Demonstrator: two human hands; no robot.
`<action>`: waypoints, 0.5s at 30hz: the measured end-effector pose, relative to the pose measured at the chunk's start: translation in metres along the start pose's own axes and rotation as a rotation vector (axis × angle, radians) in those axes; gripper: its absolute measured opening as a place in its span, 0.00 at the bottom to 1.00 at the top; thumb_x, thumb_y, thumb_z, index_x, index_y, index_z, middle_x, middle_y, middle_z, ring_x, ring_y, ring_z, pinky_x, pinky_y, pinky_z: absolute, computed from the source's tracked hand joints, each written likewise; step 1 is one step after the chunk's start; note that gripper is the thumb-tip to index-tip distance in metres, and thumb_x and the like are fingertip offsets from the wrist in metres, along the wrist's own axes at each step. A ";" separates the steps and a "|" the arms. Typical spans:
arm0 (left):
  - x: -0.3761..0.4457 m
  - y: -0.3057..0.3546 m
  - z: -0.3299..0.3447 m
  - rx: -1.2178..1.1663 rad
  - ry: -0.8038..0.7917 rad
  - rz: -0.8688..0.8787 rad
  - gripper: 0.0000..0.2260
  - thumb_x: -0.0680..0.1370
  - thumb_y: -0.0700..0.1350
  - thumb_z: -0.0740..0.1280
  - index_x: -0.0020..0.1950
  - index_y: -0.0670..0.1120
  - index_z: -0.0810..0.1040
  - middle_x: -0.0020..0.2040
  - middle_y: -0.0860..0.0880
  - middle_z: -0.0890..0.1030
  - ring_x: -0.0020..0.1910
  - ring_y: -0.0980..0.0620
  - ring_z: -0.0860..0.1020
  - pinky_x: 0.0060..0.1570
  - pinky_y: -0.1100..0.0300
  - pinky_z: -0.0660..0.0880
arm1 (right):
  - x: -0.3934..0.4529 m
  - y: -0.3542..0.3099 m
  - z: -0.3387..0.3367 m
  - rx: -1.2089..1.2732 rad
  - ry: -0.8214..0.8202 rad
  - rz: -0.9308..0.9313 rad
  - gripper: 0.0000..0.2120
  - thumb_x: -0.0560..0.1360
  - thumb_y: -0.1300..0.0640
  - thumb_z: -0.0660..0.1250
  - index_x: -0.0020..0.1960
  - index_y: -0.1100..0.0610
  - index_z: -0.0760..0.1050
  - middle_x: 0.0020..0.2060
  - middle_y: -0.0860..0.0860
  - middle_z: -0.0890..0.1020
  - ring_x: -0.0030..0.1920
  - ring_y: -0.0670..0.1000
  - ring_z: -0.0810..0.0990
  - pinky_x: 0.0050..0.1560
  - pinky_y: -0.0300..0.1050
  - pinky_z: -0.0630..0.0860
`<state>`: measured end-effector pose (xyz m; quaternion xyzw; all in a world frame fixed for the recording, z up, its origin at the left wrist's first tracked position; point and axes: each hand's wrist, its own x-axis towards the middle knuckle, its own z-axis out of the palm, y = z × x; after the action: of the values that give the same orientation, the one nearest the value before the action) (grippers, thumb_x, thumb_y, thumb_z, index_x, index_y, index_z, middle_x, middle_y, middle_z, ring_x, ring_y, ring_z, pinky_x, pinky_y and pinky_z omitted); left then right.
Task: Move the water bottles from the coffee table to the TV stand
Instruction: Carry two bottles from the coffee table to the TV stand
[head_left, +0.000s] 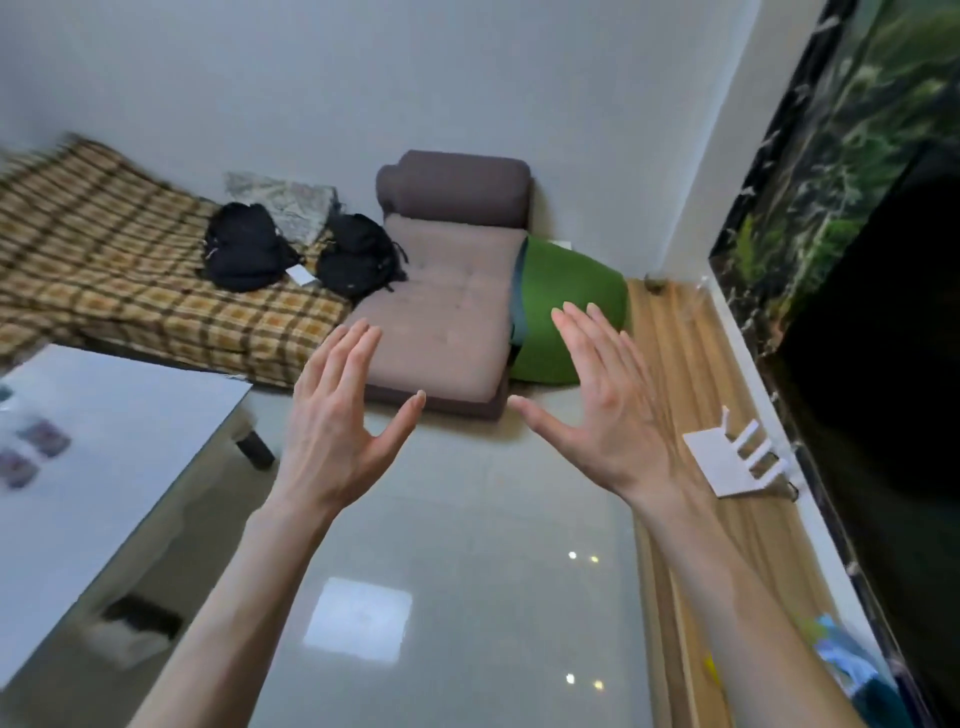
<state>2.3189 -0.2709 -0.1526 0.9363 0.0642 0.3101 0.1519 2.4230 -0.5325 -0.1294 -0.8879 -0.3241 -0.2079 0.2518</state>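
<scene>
My left hand (337, 421) and my right hand (605, 410) are raised side by side in mid-air over the glossy floor, backs toward me, fingers spread, holding nothing. The white coffee table (104, 415) fills the lower left, with a few small blurred items on its left part. The wooden TV stand (670, 364) runs along the right wall under a dark marbled panel. A blurred blue and yellow object (836, 649) shows at the stand's near end. I see no clear water bottle anywhere.
A brown floor cushion seat (447, 322) and a green cushion (566, 291) lie against the far wall. A plaid-covered bed (130, 270) at left carries two black bags (244, 249). A white router (727, 457) sits on the stand. The dark TV (883, 364) stands right.
</scene>
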 end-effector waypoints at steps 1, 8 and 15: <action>0.001 -0.018 -0.008 0.024 0.008 -0.030 0.35 0.80 0.64 0.64 0.81 0.47 0.64 0.81 0.47 0.67 0.82 0.46 0.62 0.79 0.44 0.64 | 0.015 -0.012 0.014 0.018 -0.007 -0.028 0.43 0.76 0.29 0.62 0.81 0.54 0.60 0.81 0.48 0.63 0.82 0.49 0.55 0.81 0.55 0.56; 0.004 -0.117 -0.048 0.170 0.082 -0.240 0.35 0.80 0.67 0.60 0.81 0.48 0.63 0.82 0.48 0.66 0.82 0.46 0.61 0.80 0.43 0.63 | 0.105 -0.089 0.101 0.123 -0.085 -0.241 0.42 0.77 0.30 0.61 0.81 0.53 0.58 0.81 0.49 0.63 0.82 0.48 0.54 0.81 0.56 0.56; 0.022 -0.212 -0.069 0.300 0.119 -0.405 0.35 0.80 0.66 0.61 0.81 0.48 0.64 0.81 0.48 0.67 0.82 0.46 0.62 0.81 0.44 0.61 | 0.200 -0.155 0.198 0.258 -0.145 -0.407 0.42 0.77 0.27 0.56 0.81 0.54 0.59 0.80 0.50 0.64 0.82 0.50 0.56 0.80 0.59 0.58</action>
<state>2.2899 -0.0486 -0.1565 0.8964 0.3047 0.3149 0.0662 2.4991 -0.2208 -0.1306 -0.7774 -0.5373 -0.1469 0.2923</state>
